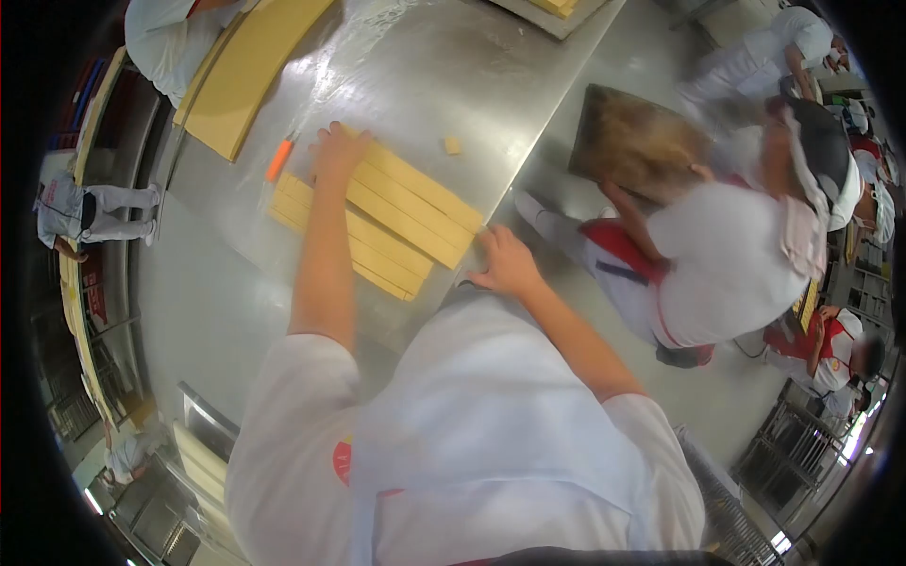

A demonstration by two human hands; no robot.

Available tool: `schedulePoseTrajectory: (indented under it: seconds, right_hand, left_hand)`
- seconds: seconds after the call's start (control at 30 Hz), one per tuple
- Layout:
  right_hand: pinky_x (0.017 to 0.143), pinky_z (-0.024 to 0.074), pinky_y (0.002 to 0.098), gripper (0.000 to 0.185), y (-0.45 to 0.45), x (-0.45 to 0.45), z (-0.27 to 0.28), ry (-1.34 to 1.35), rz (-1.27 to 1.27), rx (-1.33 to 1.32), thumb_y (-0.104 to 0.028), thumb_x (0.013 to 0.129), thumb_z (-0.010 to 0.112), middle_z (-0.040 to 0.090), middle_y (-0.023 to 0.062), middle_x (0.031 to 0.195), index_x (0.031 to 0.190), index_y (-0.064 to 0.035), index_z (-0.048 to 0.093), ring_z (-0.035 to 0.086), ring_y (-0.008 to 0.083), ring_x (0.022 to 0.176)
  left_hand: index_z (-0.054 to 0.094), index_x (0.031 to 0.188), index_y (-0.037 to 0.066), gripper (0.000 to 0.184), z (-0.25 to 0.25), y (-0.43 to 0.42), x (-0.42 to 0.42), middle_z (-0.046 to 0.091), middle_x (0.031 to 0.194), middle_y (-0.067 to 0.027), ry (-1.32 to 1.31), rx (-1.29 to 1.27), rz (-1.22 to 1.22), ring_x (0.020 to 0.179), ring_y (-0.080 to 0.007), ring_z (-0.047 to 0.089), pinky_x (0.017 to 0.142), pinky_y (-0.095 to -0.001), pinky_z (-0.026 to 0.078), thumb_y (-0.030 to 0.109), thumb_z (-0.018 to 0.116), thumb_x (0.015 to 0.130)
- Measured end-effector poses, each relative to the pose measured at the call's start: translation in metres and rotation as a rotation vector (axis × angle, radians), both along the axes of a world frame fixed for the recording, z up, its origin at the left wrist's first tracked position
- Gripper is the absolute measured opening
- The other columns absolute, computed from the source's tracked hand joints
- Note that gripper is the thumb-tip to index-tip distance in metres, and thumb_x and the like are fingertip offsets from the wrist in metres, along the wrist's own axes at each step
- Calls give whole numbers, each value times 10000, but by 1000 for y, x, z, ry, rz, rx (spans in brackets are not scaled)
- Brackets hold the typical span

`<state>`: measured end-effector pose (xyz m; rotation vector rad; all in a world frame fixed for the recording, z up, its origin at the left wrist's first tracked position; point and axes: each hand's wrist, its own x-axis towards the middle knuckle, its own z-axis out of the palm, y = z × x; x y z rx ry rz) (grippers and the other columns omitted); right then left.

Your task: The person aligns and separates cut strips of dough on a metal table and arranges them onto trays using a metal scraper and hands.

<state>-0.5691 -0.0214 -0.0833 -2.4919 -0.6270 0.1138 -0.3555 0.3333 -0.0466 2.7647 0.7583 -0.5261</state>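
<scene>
Long yellow strips (415, 196), cut side by side, lie on the metal table (396, 85) in front of me. My left hand (340, 151) rests with its fingers spread on the far left end of the upper strips. At their near right end, by the table edge, my right hand (506, 262) touches the corner with fingers apart. A second group of strips (387, 255) lies just below, partly hidden by my left forearm. An orange-handled knife (280, 158) lies left of my left hand. One small yellow piece (452, 145) sits apart, beyond the strips.
A large yellow sheet (250, 71) lies at the upper left, beside a person in white (165, 42). To the right, a co-worker (727, 255) carries a dark tray (628, 141) close to the table edge. Other people and racks stand farther off on both sides.
</scene>
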Motion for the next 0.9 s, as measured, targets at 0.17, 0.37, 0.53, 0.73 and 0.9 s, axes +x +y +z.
schedulePoseTrajectory:
  seconds: [0.17, 0.37, 0.53, 0.73, 0.9]
  right_hand:
    - [961, 548, 491, 775, 2, 3, -3, 35, 14, -29, -373, 662, 928, 567, 214, 1325, 1280, -58, 582, 602, 405, 1205]
    - [944, 558, 489, 730, -17, 9, 3, 5, 33, 12, -304, 649, 915, 583, 197, 1322, 1268, -83, 597, 635, 401, 1180]
    - [936, 565, 475, 705, -41, 17, 30, -49, 65, 24, -261, 657, 911, 594, 179, 1321, 1265, -92, 596, 648, 391, 1170]
    - [936, 565, 481, 705, -124, 29, 76, -118, 139, 56, -247, 656, 918, 597, 180, 1302, 1255, -83, 584, 643, 388, 1165]
    - [934, 566, 476, 690, -217, 68, 117, -93, 190, 113, -241, 661, 919, 593, 176, 1265, 1241, -81, 579, 632, 391, 1162]
  left_hand:
    - [351, 1660, 154, 975, -18, 0, 2, 373, 1684, -121, -45, 53, 29, 1527, -429, 374, 1012, -731, 517, 722, 638, 922]
    - [349, 1665, 156, 1011, 6, -19, -7, 361, 1695, -133, -35, 35, 68, 1536, -407, 372, 1069, -707, 498, 714, 677, 888]
    - [356, 1665, 154, 1059, 14, -29, -13, 384, 1677, -144, -80, 6, 119, 1525, -411, 393, 1132, -668, 464, 723, 712, 846]
    - [365, 1656, 113, 1087, 40, -84, -19, 406, 1653, -210, -164, 17, 138, 1504, -446, 419, 1177, -641, 425, 714, 732, 827]
    - [390, 1636, 76, 1080, 76, -154, 8, 427, 1629, -264, -205, 99, 166, 1496, -464, 430, 1186, -631, 407, 696, 730, 820]
